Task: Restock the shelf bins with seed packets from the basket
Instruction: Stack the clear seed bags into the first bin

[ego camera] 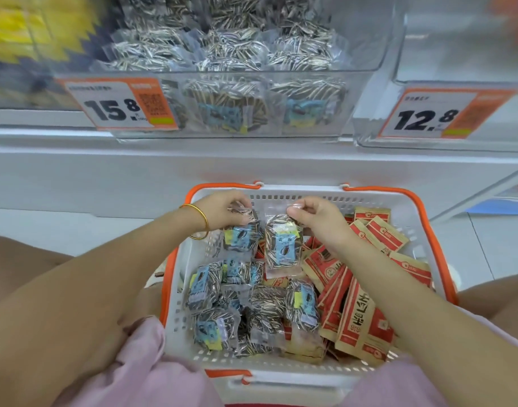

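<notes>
Fingers (237, 207) pinch two seed packets (282, 245) near basket rim (298, 190).

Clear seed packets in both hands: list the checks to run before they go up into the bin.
1. Left hand pinches one clear sunflower seed packet by its top: ok.
2. Right hand pinches the second packet by its top edge: ok.
3. Both packets free of the basket pile: cannot tell.
4. Bin with the 15.8 price tag holds matching packets: ok.
5. Room in that bin: cannot tell, blurred.
</notes>
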Motion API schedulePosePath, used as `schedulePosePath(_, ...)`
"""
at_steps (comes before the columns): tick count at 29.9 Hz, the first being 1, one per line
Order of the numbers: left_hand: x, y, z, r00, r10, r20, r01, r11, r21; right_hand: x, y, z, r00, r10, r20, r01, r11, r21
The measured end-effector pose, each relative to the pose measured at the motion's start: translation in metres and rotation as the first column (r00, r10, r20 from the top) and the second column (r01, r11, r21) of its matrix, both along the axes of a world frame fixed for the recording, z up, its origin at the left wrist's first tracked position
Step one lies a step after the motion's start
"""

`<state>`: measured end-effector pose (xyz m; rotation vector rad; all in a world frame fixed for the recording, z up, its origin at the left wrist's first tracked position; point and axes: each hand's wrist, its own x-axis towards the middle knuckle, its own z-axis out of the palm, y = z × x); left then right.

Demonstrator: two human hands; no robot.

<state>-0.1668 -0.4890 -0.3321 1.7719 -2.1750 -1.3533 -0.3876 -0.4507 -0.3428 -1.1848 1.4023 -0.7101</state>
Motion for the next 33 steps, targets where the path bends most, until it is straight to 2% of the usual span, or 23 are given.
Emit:
schedulePosePath(4, -0.012, 0.006, 0.031, 0.982, 0.140, -0.127, -0.134, 0.990, 0.052, -0.004, 0.002, 0.010, 0.989, -0.076, 0.129, 0.070, 0.996, 0.050)
schedulePosePath(7, -0.015, 0.009, 0.042, 0.974, 0.166, -0.155, -0.153, 0.984, 0.092, -0.004, 0.004, 0.018, 0.968, -0.118, 0.223, 0.104, 0.992, 0.073)
schedulePosePath(12, -0.025, 0.016, 0.052, 0.953, 0.231, -0.195, -0.194, 0.963, 0.189, 0.001, 0.007, 0.026, 0.953, -0.104, 0.283, 0.093, 0.994, 0.053)
schedulePosePath(19, -0.037, 0.019, 0.065, 0.921, 0.332, -0.203, -0.265, 0.916, 0.300, 0.004, 0.008, 0.034, 0.944, -0.112, 0.310, 0.112, 0.994, 0.016)
schedulePosePath(22, -0.035, 0.018, 0.062, 0.937, 0.304, -0.174, -0.262, 0.938, 0.229, 0.005, 0.009, 0.034, 0.948, -0.148, 0.281, 0.141, 0.989, 0.045)
schedulePosePath(24, -0.031, 0.017, 0.059, 0.936, 0.314, -0.160, -0.285, 0.941, 0.181, 0.005, 0.009, 0.033, 0.940, -0.258, 0.223, 0.246, 0.966, 0.080)
schedulePosePath(26, -0.027, 0.014, 0.056, 0.913, 0.371, -0.168, -0.337, 0.920, 0.202, 0.001, 0.009, 0.031, 0.866, -0.431, 0.254, 0.395, 0.901, 0.180)
schedulePosePath(28, -0.026, 0.013, 0.053, 0.867, 0.464, -0.181, -0.415, 0.874, 0.253, -0.002, 0.010, 0.031, 0.738, -0.567, 0.365, 0.474, 0.821, 0.318)
schedulePosePath(31, -0.026, 0.013, 0.050, 0.771, 0.588, -0.244, -0.491, 0.793, 0.360, 0.003, 0.018, 0.031, 0.626, -0.656, 0.423, 0.484, 0.751, 0.449)
schedulePosePath(33, -0.027, 0.013, 0.049, 0.747, 0.607, -0.271, -0.504, 0.783, 0.364, 0.012, 0.026, 0.032, 0.584, -0.661, 0.471, 0.442, 0.746, 0.499)
